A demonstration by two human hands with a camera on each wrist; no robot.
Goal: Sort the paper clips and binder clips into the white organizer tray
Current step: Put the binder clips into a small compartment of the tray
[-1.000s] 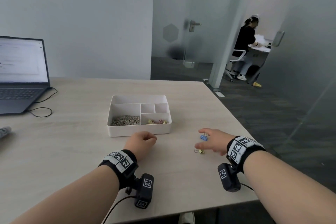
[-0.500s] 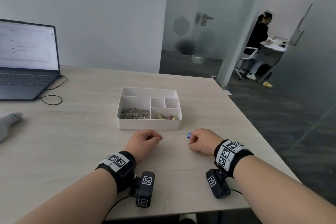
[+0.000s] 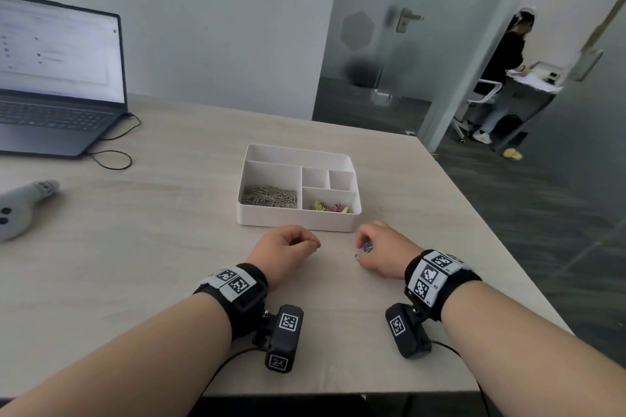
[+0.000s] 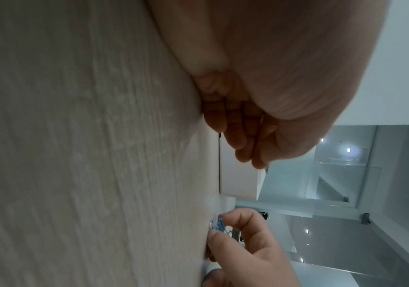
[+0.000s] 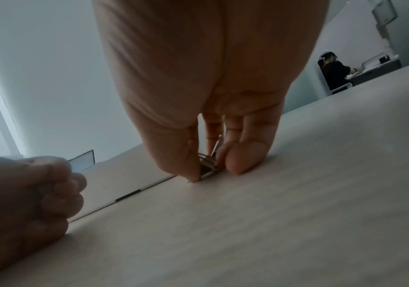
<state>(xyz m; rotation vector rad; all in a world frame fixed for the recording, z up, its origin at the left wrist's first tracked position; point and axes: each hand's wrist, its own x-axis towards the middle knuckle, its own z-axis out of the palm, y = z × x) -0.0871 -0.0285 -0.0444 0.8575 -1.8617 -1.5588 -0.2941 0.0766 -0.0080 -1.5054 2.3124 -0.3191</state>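
Since the earlier frame, the right hand (image 3: 382, 249) has been drawn in toward the white plastic organizer tray (image 3: 298, 222), and the small blue binder clip (image 3: 367, 248) is now pinched between thumb and fingertips at the table surface just in front of the tray, ready, it seems, to be lifted into the near right compartment where coloured clips lie. The left hand (image 3: 288, 247) is rested in a loose fist, nothing held, in front of the tray. Nothing is seen between clip and tray; an open grey laptop (image 3: 57, 85) stands well to the tray's left.
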